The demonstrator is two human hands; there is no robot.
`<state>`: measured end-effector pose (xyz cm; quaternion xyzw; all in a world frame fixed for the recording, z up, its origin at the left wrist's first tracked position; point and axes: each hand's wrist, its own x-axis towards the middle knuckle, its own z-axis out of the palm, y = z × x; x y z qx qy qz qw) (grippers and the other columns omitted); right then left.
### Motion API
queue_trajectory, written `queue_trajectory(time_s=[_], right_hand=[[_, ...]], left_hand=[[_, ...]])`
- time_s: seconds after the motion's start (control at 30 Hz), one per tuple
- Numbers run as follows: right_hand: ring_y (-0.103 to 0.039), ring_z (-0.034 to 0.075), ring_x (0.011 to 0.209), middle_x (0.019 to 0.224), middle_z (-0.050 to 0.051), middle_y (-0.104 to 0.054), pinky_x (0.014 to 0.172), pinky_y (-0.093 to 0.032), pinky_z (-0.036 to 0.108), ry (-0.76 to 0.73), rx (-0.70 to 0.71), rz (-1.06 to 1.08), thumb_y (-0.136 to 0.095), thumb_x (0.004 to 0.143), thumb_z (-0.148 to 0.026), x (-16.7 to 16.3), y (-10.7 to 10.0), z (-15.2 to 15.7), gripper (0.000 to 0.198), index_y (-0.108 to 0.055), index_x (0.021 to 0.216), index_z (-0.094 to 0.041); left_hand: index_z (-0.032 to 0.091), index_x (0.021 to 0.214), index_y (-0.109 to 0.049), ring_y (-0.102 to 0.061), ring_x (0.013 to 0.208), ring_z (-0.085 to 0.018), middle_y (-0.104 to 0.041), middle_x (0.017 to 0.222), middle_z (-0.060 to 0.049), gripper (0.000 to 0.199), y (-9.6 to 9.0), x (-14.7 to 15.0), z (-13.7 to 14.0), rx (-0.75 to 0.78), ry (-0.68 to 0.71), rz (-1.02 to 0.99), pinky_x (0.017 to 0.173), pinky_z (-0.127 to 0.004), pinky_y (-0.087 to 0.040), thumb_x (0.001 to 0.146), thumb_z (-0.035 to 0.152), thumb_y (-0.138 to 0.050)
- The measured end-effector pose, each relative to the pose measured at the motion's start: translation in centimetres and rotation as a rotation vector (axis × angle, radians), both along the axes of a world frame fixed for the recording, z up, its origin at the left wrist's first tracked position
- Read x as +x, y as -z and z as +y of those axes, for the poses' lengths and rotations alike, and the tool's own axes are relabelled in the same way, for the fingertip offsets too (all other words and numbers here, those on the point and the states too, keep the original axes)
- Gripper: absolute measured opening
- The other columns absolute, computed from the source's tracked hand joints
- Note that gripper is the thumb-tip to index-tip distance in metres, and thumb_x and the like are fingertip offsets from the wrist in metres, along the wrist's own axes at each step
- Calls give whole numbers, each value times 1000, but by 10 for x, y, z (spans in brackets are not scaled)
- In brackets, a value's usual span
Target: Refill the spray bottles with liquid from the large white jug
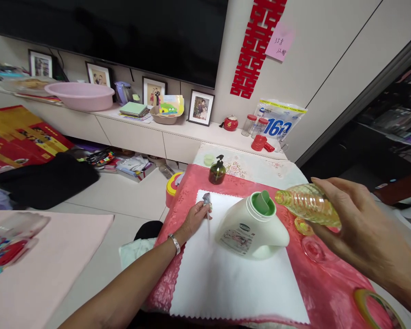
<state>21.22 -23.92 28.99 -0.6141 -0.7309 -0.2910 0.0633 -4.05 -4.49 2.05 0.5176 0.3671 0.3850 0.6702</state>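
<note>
Close to us, a roll of tape (pixel 360 301) lies on the red cloth (pixel 335 288). Our right hand (pixel 359 228) grips a clear yellow bottle (pixel 311 203) on its side, its neck just beside the top of the big pale jug (pixel 233 228). The jug stands on the white mat (pixel 219 292). Our left hand (pixel 195 219) pinches a gray pump top (pixel 206 198). Farther off, we see a dark green pump bottle (pixel 217 173), then a red pot (pixel 230 123) on the shelf (pixel 219 137).

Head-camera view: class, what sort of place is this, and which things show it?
Probably a home's living room: a large television, a long low cabinet bearing framed photographs, and red double-happiness cutouts suggest it.
</note>
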Motion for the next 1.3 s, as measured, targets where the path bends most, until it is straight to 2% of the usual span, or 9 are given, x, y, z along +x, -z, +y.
queue_trajectory(time_s=[0.2,0.37,0.57,0.8,1.3], right_hand=[[-55,35,110,133,21,-47,85,-56,49,-20,-12,-76,-42,96,-32,-3,-7,3,56,-38,147,-11],[-55,36,111,132,21,-47,83,-56,49,-15,-25,-92,-43,94,-32,-2,-9,7,55,-38,146,-14],[-53,37,114,133,22,-47,87,-55,53,-13,-46,-117,-42,93,-30,2,-12,10,55,-40,146,-13],[-54,37,110,130,22,-49,83,-55,50,-16,-19,-163,-43,90,-26,-5,-17,13,56,-44,143,-12],[-56,37,107,131,22,-50,80,-55,50,-25,-24,-229,-44,89,-27,1,-24,16,57,-43,144,-13]], left_hand=[[18,78,-58,-66,66,-15,-67,79,0,41,5,1,1,-4,-3,6,74,-32,-53,81,57,-69],[18,79,-59,-66,67,-15,-68,81,-1,41,0,0,-1,-6,0,1,74,-32,-53,82,58,-69],[18,80,-60,-66,68,-15,-68,81,-1,40,-1,-1,-1,-5,8,4,74,-32,-53,82,56,-70],[17,84,-61,-66,67,-15,-67,82,0,42,7,1,1,-16,3,-2,74,-32,-53,81,58,-70],[18,83,-60,-68,69,-15,-68,83,0,40,7,-1,2,2,15,17,74,-31,-54,83,57,-69]])
